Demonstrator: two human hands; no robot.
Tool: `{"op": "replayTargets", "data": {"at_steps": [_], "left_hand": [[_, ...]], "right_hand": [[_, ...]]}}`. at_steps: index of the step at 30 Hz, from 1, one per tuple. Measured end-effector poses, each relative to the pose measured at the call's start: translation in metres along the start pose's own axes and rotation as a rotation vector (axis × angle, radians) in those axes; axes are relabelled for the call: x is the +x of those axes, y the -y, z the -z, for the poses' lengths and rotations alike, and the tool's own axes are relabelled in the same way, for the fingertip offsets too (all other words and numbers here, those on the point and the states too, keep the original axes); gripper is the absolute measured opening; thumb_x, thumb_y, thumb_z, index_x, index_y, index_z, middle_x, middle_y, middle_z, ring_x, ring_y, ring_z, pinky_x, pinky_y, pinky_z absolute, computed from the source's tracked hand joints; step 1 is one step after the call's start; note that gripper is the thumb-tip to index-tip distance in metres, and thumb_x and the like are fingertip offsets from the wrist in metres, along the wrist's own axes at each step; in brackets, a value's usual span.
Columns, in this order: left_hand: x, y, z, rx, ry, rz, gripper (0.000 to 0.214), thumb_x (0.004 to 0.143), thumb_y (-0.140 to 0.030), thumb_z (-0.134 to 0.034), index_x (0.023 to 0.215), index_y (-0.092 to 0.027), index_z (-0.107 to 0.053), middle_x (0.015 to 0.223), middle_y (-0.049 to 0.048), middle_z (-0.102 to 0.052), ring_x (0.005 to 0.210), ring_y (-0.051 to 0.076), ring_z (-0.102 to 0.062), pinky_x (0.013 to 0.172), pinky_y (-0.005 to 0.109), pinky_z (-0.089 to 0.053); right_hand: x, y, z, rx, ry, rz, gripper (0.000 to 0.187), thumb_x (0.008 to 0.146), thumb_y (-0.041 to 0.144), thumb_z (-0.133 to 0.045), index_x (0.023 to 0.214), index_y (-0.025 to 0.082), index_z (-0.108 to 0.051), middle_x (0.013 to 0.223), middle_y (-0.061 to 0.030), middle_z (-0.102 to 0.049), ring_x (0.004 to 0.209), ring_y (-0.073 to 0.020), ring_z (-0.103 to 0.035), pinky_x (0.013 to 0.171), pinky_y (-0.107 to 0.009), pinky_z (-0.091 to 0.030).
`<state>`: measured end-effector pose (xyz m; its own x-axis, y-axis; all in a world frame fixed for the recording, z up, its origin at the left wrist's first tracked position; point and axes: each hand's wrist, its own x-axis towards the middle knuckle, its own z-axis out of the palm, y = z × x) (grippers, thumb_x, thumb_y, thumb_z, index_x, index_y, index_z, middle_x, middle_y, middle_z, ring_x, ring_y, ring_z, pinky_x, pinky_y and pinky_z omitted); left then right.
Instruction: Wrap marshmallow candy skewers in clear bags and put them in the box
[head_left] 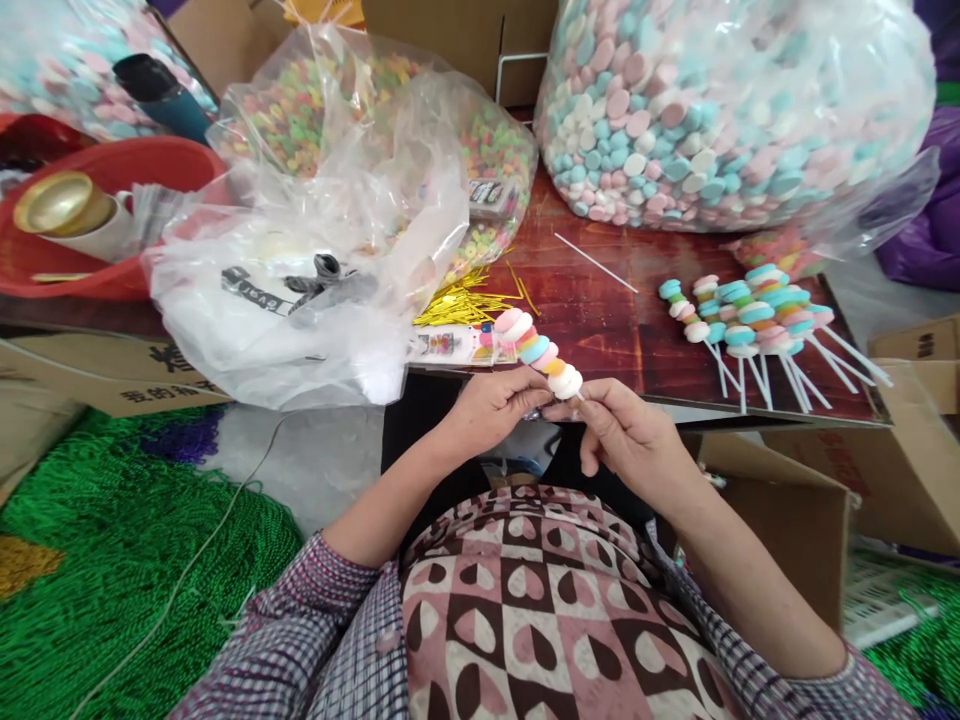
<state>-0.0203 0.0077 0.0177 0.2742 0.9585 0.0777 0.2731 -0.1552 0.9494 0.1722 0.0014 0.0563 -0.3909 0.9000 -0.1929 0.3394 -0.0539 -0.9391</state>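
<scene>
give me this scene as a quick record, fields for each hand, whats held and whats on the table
left hand: shut on the candy skewer at its lower end
right hand: fingers pinch the same skewer's stick end
candy skewer: pastel discs stacked, tilted up to the left
finished skewers: heaped on the table, right side
big bag: pastel candy discs, back right
gold ties: loose pile beside white plastic bag

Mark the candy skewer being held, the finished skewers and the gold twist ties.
candy skewer (536,350), head view, middle candies.
finished skewers (754,315), head view, candy ends of the pile.
gold twist ties (459,303), head view, centre of the heap.
</scene>
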Motion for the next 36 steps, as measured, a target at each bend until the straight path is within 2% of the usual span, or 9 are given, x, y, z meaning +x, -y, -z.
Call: {"op": "replayTargets", "data": {"at_steps": [3, 7, 11, 15, 20, 25, 30, 33, 36], "left_hand": [[-0.002, -0.002, -0.005, 0.007, -0.033, 0.0, 0.024, 0.092, -0.036, -0.051, 0.082, -0.018, -0.063, 0.075, -0.0011, -0.063, 0.068, 0.011, -0.053, 0.067, 0.023, -0.041], [-0.001, -0.002, -0.005, -0.064, -0.117, 0.052, 0.026, 0.091, -0.04, -0.052, 0.08, -0.018, -0.06, 0.07, -0.0027, -0.058, 0.064, 0.01, -0.048, 0.064, 0.022, -0.04], [0.002, 0.009, 0.006, -0.365, -0.215, 0.19, 0.032, 0.085, -0.05, -0.06, 0.08, -0.019, -0.057, 0.066, -0.0049, -0.049, 0.054, 0.007, -0.038, 0.05, 0.02, -0.033], [0.002, 0.014, 0.016, -0.689, -0.19, 0.246, 0.037, 0.076, -0.052, -0.072, 0.079, -0.018, -0.057, 0.067, -0.0052, -0.049, 0.05, 0.004, -0.04, 0.041, 0.016, -0.025], [0.002, 0.011, 0.016, -0.835, -0.157, 0.285, 0.039, 0.071, -0.05, -0.078, 0.08, -0.018, -0.057, 0.059, -0.0064, -0.047, 0.048, 0.004, -0.044, 0.042, 0.015, -0.027], [0.003, 0.013, 0.015, -0.804, -0.145, 0.315, 0.043, 0.068, -0.054, -0.078, 0.08, -0.019, -0.058, 0.058, -0.0065, -0.047, 0.047, 0.005, -0.046, 0.041, 0.016, -0.027], [0.004, 0.015, 0.018, -0.742, -0.113, 0.282, 0.04, 0.072, -0.053, -0.076, 0.081, -0.018, -0.058, 0.065, -0.0037, -0.053, 0.052, 0.005, -0.048, 0.042, 0.016, -0.024], [0.003, 0.015, 0.02, -0.689, -0.061, 0.278, 0.037, 0.076, -0.051, -0.073, 0.08, -0.017, -0.058, 0.066, -0.0028, -0.054, 0.053, 0.005, -0.046, 0.043, 0.016, -0.024], [0.002, 0.016, 0.02, -0.623, -0.028, 0.272, 0.036, 0.079, -0.051, -0.069, 0.081, -0.018, -0.058, 0.066, -0.0036, -0.053, 0.051, 0.004, -0.039, 0.043, 0.017, -0.025]], "right_hand": [[0.003, 0.001, -0.002, -0.022, -0.051, 0.003, 0.03, 0.094, 0.051, -0.049, 0.097, 0.022, -0.053, 0.086, -0.0031, -0.075, 0.035, -0.0064, -0.049, 0.04, -0.021, -0.04], [0.004, 0.001, 0.001, 0.066, -0.151, -0.019, 0.03, 0.091, 0.052, -0.053, 0.092, 0.022, -0.052, 0.076, 0.0002, -0.073, 0.035, -0.0066, -0.047, 0.038, -0.02, -0.038], [-0.002, -0.003, 0.022, 0.209, -0.251, -0.004, 0.026, 0.088, 0.047, -0.06, 0.092, 0.022, -0.053, 0.071, 0.0015, -0.071, 0.038, -0.0071, -0.047, 0.038, -0.019, -0.035], [-0.016, -0.01, 0.048, 0.263, -0.269, 0.015, 0.02, 0.086, 0.041, -0.065, 0.086, 0.022, -0.057, 0.066, 0.0017, -0.068, 0.04, -0.0076, -0.046, 0.039, -0.021, -0.033], [-0.032, -0.015, 0.065, 0.042, -0.226, 0.03, 0.02, 0.086, 0.042, -0.064, 0.085, 0.023, -0.065, 0.065, -0.0006, -0.066, 0.047, -0.0117, -0.051, 0.043, -0.024, -0.039], [-0.036, -0.013, 0.07, -0.213, -0.178, 0.041, 0.026, 0.087, 0.048, -0.06, 0.086, 0.022, -0.067, 0.062, -0.0012, -0.065, 0.048, -0.013, -0.054, 0.045, -0.024, -0.044], [-0.035, -0.014, 0.077, -0.473, -0.199, 0.161, 0.027, 0.088, 0.046, -0.056, 0.087, 0.022, -0.069, 0.058, -0.0001, -0.067, 0.046, -0.0141, -0.059, 0.047, -0.024, -0.048], [-0.035, -0.018, 0.084, -0.564, -0.212, 0.186, 0.028, 0.087, 0.044, -0.056, 0.089, 0.021, -0.072, 0.064, -0.002, -0.072, 0.053, -0.0165, -0.067, 0.054, -0.025, -0.054], [-0.036, -0.022, 0.091, -0.601, -0.216, 0.193, 0.028, 0.086, 0.043, -0.059, 0.091, 0.021, -0.075, 0.078, -0.0047, -0.077, 0.064, -0.019, -0.072, 0.064, -0.028, -0.058]]}}
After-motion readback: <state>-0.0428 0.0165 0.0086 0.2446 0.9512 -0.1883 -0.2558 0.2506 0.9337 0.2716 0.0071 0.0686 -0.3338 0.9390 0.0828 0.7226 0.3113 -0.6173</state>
